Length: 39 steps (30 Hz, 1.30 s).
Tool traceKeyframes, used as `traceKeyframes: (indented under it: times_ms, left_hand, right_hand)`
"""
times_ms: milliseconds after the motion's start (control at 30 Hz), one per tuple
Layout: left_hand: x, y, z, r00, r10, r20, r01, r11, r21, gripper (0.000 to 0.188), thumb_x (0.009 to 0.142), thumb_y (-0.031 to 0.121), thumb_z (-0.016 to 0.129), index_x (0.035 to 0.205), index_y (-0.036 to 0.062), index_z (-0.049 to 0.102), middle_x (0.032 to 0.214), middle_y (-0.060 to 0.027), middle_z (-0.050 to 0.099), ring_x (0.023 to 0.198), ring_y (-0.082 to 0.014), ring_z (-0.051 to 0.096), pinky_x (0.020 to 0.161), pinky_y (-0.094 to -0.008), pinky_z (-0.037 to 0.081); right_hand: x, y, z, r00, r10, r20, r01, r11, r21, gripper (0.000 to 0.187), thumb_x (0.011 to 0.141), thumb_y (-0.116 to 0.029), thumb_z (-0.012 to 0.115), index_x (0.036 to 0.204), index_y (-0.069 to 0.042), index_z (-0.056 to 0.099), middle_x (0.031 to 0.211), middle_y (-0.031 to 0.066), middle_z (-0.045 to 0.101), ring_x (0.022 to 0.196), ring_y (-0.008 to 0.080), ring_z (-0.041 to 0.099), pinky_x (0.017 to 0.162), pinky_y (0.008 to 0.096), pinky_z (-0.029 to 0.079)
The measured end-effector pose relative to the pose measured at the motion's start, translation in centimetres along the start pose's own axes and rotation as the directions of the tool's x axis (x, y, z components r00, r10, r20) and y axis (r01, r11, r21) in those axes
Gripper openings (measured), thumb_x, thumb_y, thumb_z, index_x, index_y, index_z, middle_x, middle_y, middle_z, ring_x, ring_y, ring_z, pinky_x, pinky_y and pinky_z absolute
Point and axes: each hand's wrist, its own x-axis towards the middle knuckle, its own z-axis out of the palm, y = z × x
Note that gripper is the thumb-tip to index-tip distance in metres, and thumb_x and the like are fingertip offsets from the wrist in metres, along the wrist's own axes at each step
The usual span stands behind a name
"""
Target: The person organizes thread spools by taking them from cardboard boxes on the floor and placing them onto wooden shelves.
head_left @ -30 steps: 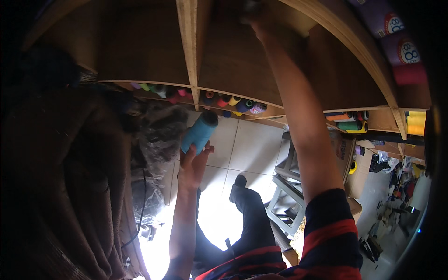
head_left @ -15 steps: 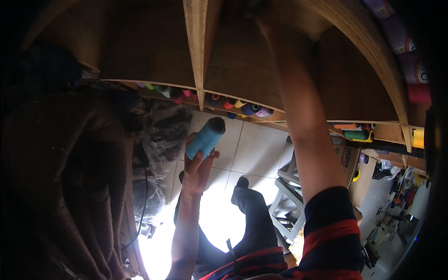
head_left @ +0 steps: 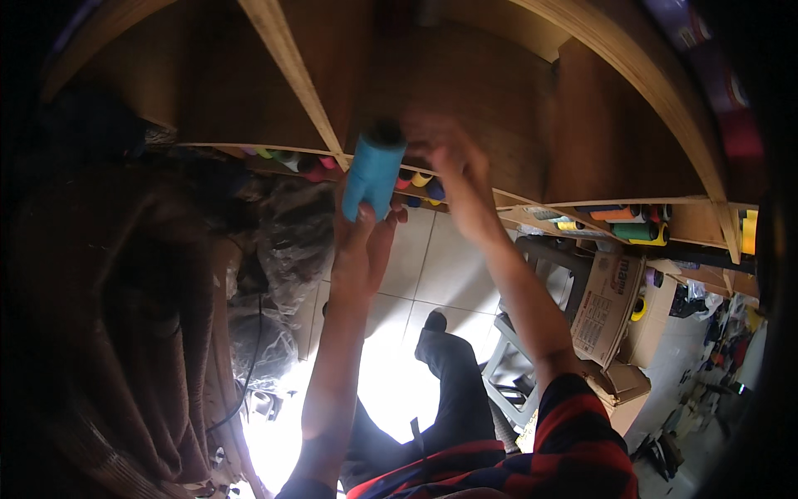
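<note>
1. The left hand (head_left: 362, 241) grips the lower end of a blue thread cone (head_left: 371, 175), its thumb laid on the near side and its other fingers curled around the base.
2. The blue thread cone is raised in front of the wooden shelf unit (head_left: 291, 79), leaning slightly to the right, its dark end uppermost.
3. The right hand (head_left: 453, 158) is lifted just right of the cone's upper end. Motion blurs its fingers, so I cannot tell whether they are spread or pressed together, or whether they touch the cone.
4. Behind the 2 hands, the deep compartments of the shelf unit lie in shadow, split by pale-edged dividers.
5. In a lower row, just right of the cone, sit a red spool (head_left: 404, 179), a yellow spool (head_left: 421, 179) and a dark blue spool (head_left: 436, 190).
6. Farther right, an orange spool (head_left: 611, 214) lies beside a green spool (head_left: 635, 231) in another low compartment.
7. Below these stands a cardboard box (head_left: 605, 308), with a gray plastic stool (head_left: 509, 374) to its left.
8. On the left side, a brown cloth (head_left: 166, 249) hangs in heavy folds, with a crumpled clear plastic bag (head_left: 291, 229) next to it and a black cable (head_left: 248, 387) running below.
9. Pale floor tiles (head_left: 449, 270) show between the forearms, overexposed near the person's dark-trousered leg (head_left: 449, 366).
</note>
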Motion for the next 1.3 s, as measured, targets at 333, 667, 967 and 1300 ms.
traceKeyframes:
  times_ms: [333,667,967,1300]
  left_hand:
    - [1.5,0.4,4.1,0.993,0.102,0.055,-0.115,0.922,0.369,0.046,0.09,0.028,0.063,0.126,0.0033,0.046,0.113,-0.008,0.055,0.104,-0.0156,0.051,0.089,-0.0327,0.04]
    - [4.5,0.5,4.9,0.978,0.189,0.092,-0.2,0.702,0.683,0.042,0.092,0.017,0.06,0.131,0.003,0.052,0.12,-0.012,0.06,0.11,-0.0167,0.056,0.089,-0.0271,0.044]
    - [5.2,1.5,4.3,0.986,0.106,0.131,-0.169,0.64,0.749,0.03,0.091,0.013,0.06,0.119,0.0015,0.06,0.114,-0.0129,0.065,0.11,-0.0208,0.06,0.096,-0.0326,0.045]
    - [2.8,3.5,2.6,0.991,0.114,0.072,-0.131,0.692,0.71,0.026,0.092,0.013,0.059,0.115,0.0015,0.061,0.11,-0.0123,0.066,0.106,-0.0181,0.061,0.093,-0.0302,0.045]
  right_hand:
    - [-3.0,-1.3,-1.6,0.996,-0.081,0.021,0.083,0.99,-0.118,0.038,0.088,-0.008,0.066,0.121,0.004,0.05,0.108,0.0107,0.06,0.101,0.0167,0.058,0.085,0.0301,0.049]
    - [2.2,0.1,-4.7,0.988,-0.142,-0.064,0.116,0.946,-0.304,0.043,0.082,-0.007,0.07,0.117,0.005,0.048,0.102,0.0167,0.062,0.091,0.0185,0.064,0.074,0.0294,0.055]
    - [15.9,7.1,-6.7,0.838,-0.522,-0.159,0.251,0.628,-0.737,0.019,0.078,-0.002,0.058,0.097,0.0,0.056,0.086,0.0151,0.064,0.082,0.0352,0.064,0.07,0.042,0.049]
    - [20.7,8.6,-6.8,0.809,-0.543,-0.223,0.139,0.546,-0.826,0.028,0.076,-0.001,0.06,0.103,0.0,0.053,0.09,0.022,0.061,0.089,0.0401,0.06,0.076,0.0445,0.048]
